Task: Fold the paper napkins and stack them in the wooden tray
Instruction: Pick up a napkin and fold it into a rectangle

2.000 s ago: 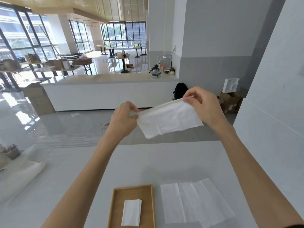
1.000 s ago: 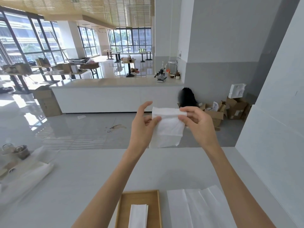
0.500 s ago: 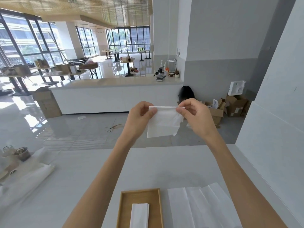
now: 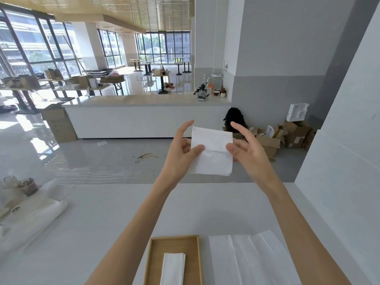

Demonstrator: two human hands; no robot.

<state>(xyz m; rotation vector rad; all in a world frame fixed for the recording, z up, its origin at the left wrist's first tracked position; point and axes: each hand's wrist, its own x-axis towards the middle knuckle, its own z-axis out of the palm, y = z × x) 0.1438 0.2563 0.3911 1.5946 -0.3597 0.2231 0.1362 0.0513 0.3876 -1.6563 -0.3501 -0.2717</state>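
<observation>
A white paper napkin (image 4: 212, 153), folded to a small square, is held up in the air above the far edge of the white table. My left hand (image 4: 181, 155) pinches its left edge with the thumb in front. On the right edge my right hand (image 4: 246, 155) does the same, its other fingers spread. Near the bottom edge lies the wooden tray (image 4: 174, 243) with one folded napkin (image 4: 172, 268) in it. Right of the tray, several unfolded napkins (image 4: 246, 260) lie flat and overlapping.
Clear plastic wrapping (image 4: 35, 217) and paper cups (image 4: 26, 187) sit at the table's left end. A white wall (image 4: 339, 182) bounds the table on the right. Beyond the table are a white counter (image 4: 144, 120) and cardboard boxes (image 4: 287, 136) on the floor.
The napkin went from a wide strip stretched between both hands to a small folded square. Both hands came closer together and now hold its side edges with fingers more spread.
</observation>
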